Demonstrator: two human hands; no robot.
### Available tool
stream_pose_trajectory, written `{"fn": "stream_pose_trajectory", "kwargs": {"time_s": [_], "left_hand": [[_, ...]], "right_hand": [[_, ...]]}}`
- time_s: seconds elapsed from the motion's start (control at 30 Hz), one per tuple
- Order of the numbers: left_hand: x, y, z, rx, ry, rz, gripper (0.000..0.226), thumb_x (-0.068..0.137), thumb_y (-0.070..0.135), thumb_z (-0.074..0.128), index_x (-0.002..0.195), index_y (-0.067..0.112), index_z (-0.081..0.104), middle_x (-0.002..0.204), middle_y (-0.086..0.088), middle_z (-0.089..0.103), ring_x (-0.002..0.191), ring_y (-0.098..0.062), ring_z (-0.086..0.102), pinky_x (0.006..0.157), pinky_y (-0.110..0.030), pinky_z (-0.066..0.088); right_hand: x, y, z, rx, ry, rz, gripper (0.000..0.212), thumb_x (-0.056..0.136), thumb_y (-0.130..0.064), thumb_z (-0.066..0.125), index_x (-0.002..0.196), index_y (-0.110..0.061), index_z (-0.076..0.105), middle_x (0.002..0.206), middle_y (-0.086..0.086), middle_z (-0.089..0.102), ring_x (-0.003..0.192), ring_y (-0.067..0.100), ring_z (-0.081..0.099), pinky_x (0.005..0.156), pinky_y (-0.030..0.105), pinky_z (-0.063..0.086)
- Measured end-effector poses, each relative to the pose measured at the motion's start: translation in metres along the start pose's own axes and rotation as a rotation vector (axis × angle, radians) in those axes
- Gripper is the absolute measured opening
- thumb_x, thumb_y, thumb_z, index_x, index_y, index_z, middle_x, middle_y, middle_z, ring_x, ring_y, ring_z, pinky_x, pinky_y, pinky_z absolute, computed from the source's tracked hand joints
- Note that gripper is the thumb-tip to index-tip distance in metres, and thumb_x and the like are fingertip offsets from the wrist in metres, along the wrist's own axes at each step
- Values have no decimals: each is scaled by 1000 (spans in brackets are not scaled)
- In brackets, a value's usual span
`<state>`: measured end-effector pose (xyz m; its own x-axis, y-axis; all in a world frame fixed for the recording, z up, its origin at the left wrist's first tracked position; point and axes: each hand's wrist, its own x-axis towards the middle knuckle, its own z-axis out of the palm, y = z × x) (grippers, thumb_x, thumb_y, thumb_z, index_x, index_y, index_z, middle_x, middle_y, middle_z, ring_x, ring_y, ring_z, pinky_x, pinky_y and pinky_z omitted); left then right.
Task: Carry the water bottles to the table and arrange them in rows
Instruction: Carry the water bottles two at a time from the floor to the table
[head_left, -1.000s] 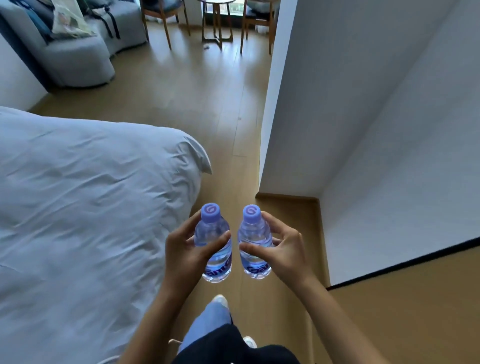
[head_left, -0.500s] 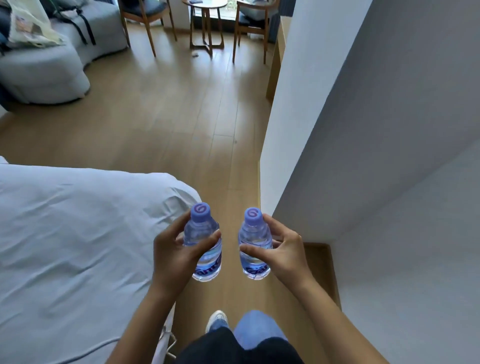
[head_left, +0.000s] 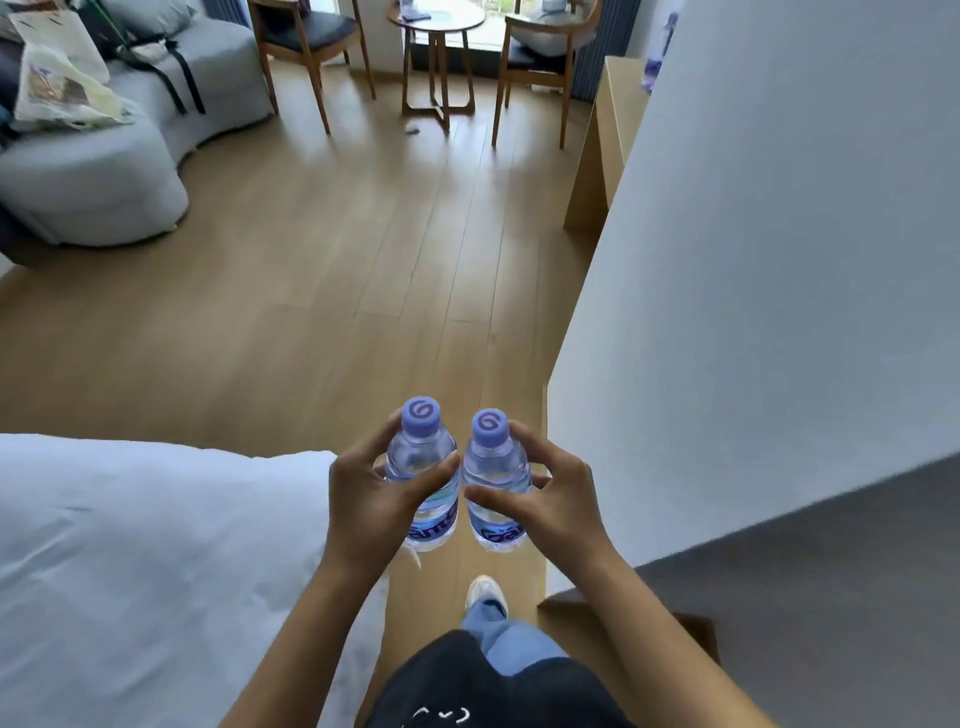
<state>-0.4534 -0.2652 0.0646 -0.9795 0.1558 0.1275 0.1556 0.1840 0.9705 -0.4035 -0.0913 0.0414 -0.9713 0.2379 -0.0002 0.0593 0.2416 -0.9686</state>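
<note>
Two bottles carried upright, side by side, over wood floor (head_left: 337, 291).
Left hand (head_left: 371, 501) grips left bottle (head_left: 423, 467); right hand (head_left: 553, 499) grips right bottle (head_left: 493, 475). Bed (head_left: 145, 561) at left, round desk (head_left: 436, 23) far ahead.
</note>
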Motion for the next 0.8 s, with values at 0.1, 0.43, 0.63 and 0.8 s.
{"fn": "stream_pose_trajectory", "kwargs": {"time_s": [0.1, 0.43, 0.63, 0.8], "left_hand": [[67, 0, 17, -25, -4, -5, 45, 64, 24, 83, 106, 31, 68, 93, 21, 74, 84, -5, 73, 70, -16, 57], [283, -21, 63, -106, -102, -42, 43, 67, 12, 86, 108, 12, 72, 91, 0, 77, 79, -11, 72, 72, -26, 58], [426, -38, 70, -130, -224, 0, 39, 69, 10, 86, 102, 24, 73, 87, 7, 76, 78, -4, 71, 67, -15, 54], [533, -40, 67, -125, -277, 33, 40, 68, 11, 87, 101, 30, 72, 89, 7, 76, 80, -4, 71, 68, -15, 54]], "right_hand": [[66, -3, -12, -7, 6, -27, 54, 69, -53, 81, 118, -50, 58, 106, -40, 66, 97, -4, 69, 76, 9, 52], [261, 5, -24, 17, 183, 0, 56, 67, -55, 83, 117, -49, 59, 106, -35, 68, 100, 1, 69, 81, 17, 56], [392, -2, -14, -17, 278, 51, 58, 64, -62, 80, 116, -52, 57, 103, -40, 65, 100, -4, 67, 77, 10, 52], [493, -7, -5, -13, 338, 66, 61, 66, -40, 90, 122, -35, 65, 101, -16, 75, 94, 8, 72, 80, 28, 59]]}}
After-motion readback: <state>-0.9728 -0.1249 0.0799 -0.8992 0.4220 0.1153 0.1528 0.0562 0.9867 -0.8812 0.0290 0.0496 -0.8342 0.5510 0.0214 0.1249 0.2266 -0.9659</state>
